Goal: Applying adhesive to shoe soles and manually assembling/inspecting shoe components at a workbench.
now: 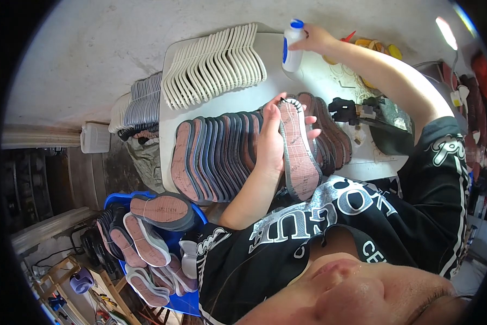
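Observation:
My left hand (270,132) is wrapped round a pinkish shoe insole (299,157) with a dark edge, held upright in front of my chest. White glue-like marks or stitching run along the insole's far end. At the back of the table, my right hand (313,38) grips a white plastic bottle (293,58) with a blue cap and a blue label. Beside my left hand, a long row of pinkish, dark-edged insoles (205,157) leans on edge across the table. More insoles (335,142) stand to the right of that hand, partly hidden by it.
The white table (278,40) also bears a row of cream-coloured soles (213,65) at the back left. A black item (343,110) lies on its right side, near yellow rolls (371,46). A blue crate (113,197) full of insoles and soles stands at my lower left.

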